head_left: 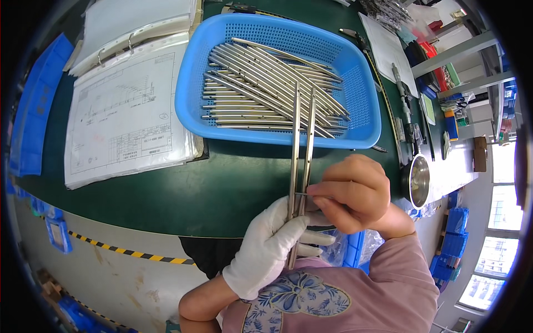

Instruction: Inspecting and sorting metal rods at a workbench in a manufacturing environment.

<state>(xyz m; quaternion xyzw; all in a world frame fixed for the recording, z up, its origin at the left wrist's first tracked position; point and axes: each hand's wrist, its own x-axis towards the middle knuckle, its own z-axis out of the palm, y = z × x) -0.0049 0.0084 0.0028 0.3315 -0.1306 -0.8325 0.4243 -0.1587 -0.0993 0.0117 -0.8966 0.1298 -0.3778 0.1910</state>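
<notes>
My left hand [265, 247], in a white glove, is closed around two slim metal rods [296, 141] with small holes along their sides. They stand side by side with a narrow gap, and their far ends reach over the near rim of a blue basket [255, 136]. Bare, my right hand [355, 191] pinches a thin metal pin [301, 193] between thumb and forefinger. The pin lies across the rods at one of the holes; whether its tip is inside I cannot tell. Many similar rods [261, 77] are piled in the basket.
An open ring binder [125, 116] with a technical drawing lies left of the basket on the green table [150, 205]. Further left is a blue bin [39, 111]. On the right are a micrometer [401, 94], a round metal bowl [418, 180] and white papers [383, 50].
</notes>
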